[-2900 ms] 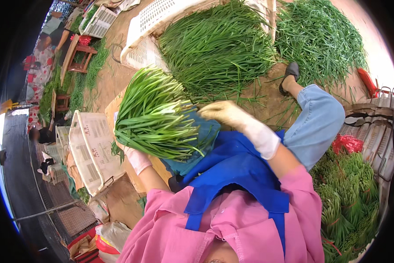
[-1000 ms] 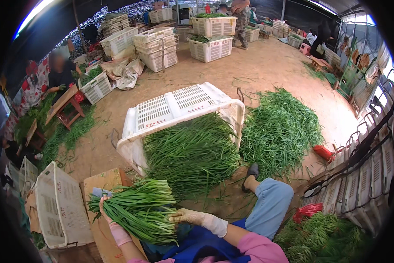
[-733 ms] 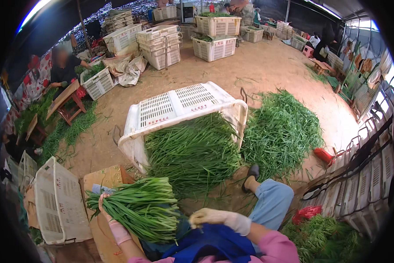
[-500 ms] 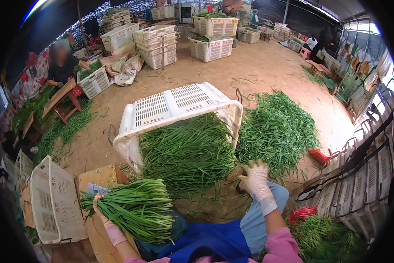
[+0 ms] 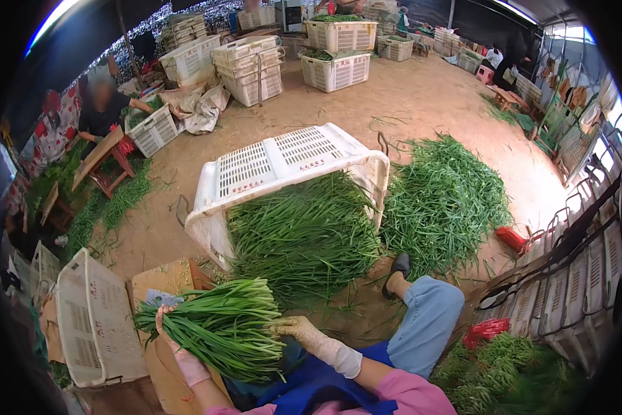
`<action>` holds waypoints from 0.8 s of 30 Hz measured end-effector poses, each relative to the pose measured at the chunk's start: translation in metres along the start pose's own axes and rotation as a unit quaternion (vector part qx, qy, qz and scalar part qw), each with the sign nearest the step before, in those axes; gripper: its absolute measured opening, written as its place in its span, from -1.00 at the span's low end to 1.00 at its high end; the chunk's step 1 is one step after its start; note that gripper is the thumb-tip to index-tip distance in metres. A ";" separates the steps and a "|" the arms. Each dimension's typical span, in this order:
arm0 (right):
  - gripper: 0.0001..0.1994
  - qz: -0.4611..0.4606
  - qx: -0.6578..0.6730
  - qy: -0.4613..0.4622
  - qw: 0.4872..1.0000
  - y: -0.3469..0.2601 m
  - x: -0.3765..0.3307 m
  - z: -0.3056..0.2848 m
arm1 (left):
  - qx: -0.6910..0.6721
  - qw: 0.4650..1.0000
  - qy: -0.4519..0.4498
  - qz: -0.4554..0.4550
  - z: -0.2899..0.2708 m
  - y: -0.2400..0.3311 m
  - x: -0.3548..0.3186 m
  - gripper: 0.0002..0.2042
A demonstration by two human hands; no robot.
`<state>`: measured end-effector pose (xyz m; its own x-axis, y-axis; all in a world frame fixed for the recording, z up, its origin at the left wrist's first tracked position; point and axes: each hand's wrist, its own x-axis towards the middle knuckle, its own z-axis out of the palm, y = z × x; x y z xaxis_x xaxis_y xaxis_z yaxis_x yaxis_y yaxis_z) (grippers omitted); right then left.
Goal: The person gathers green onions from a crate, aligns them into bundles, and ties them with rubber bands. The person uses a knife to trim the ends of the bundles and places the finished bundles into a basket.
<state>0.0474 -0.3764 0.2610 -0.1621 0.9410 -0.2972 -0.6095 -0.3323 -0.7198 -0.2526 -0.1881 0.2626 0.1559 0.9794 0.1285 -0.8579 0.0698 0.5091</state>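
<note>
A thick bunch of garlic chives (image 5: 217,325) lies over my lap and the wooden board at my left, its pale stem ends pointing right. My left hand (image 5: 176,347), in a light glove, is closed round the leafy side of the bunch. At the stem ends, my gloved right hand (image 5: 302,333) has its fingers drawn together on the outer stalks; the fingertips are partly lost among them. In front of me, a white plastic crate (image 5: 277,160) rests on its side, with loose garlic chives (image 5: 300,238) spilling from its opening toward me.
A heap of green stalks (image 5: 446,204) covers the floor right of the crate. Another white crate (image 5: 93,315) stands left of the wooden board (image 5: 160,277). Stacked crates (image 5: 567,287) and trimmed greens (image 5: 494,370) sit at my right. A person (image 5: 100,111) works at the far left.
My right hand has come left and down from above my knee, where its fingers were spread, to the stem ends of the bunch. My left hand keeps its hold. The view has shifted slightly.
</note>
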 end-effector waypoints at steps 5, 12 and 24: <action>-0.70 -0.080 0.038 -0.022 0.996 -0.004 0.007 -0.003 | -0.025 1.000 -0.004 0.000 0.021 -0.009 -0.005 -0.85; -0.78 -0.047 0.013 -0.028 0.998 -0.017 -0.028 -0.031 | 0.007 0.999 -0.041 -0.025 0.016 0.007 -0.001 -0.89; -0.62 0.002 -0.214 -0.029 0.976 0.020 0.009 0.008 | 0.002 0.997 -0.072 -0.036 0.022 0.004 0.002 -0.88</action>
<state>0.0275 -0.3737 0.2492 -0.2147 0.9379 -0.2726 -0.2300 -0.3198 -0.9192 -0.2450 -0.1899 0.2837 0.2862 0.9345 0.2118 -0.8398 0.1382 0.5250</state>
